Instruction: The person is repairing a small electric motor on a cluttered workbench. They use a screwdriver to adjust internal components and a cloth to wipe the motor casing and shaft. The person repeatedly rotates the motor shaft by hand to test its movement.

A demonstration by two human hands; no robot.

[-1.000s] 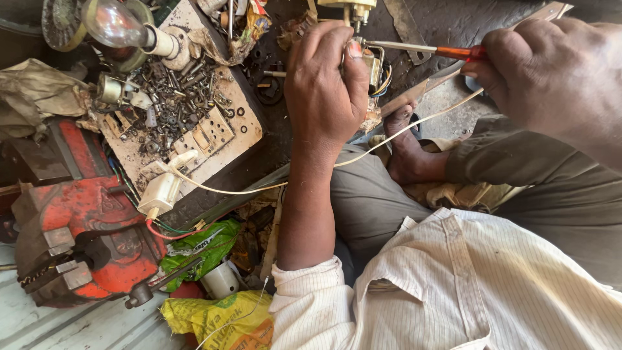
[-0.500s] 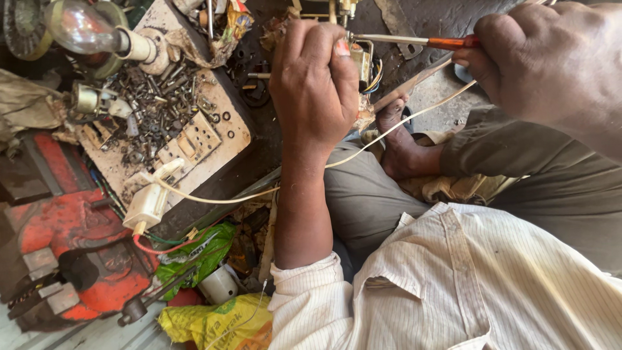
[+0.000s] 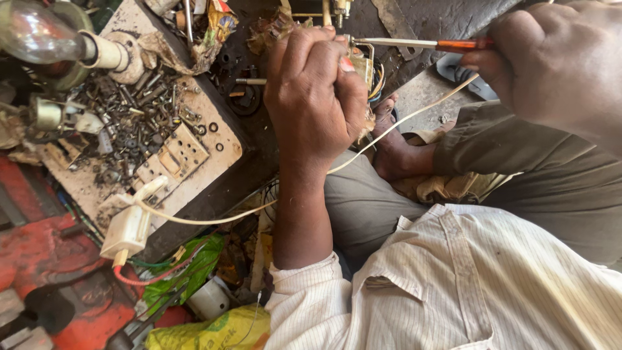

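Gripping the part [image 3: 360, 65] firmly, left hand [image 3: 317, 97] fingers wrapped, steadies it; right hand [image 3: 557, 65] fingers pinch screwdriver [image 3: 421, 44] level.

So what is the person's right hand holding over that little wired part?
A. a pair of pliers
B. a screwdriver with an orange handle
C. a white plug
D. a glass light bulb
B: the right hand grips a slim metal screwdriver with an orange handle, its tip reaching the small wired metal part held in the left hand; the clear glass light bulb lies apart.
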